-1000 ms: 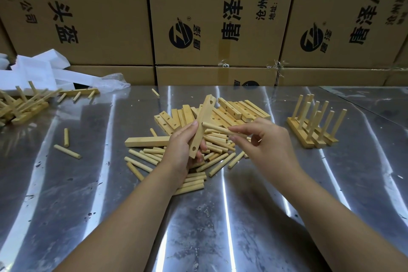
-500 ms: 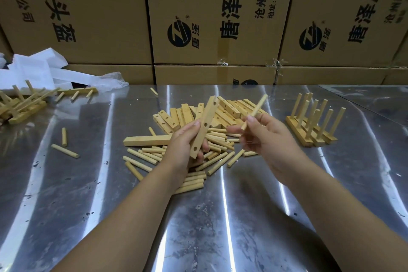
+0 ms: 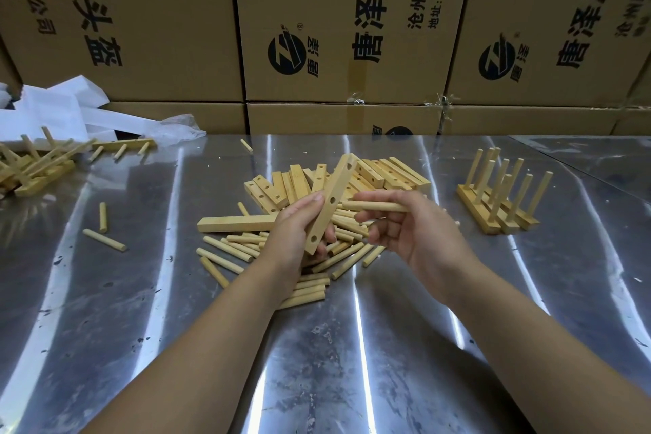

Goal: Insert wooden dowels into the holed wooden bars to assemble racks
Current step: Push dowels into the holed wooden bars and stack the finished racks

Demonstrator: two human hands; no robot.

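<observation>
Gripping a holed bar, left hand; right hand pinching a dowel.

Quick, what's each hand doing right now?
Left hand grips a holed wooden bar.
Right hand pinches a dowel, its tip close to the bar.

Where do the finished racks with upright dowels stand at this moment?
In the head view, the finished racks stand on the right side of the metal table, to the right of the pile of holed bars and beyond the right hand.

Stacked cardboard boxes behind, white plastic bags far left, steel table
</observation>
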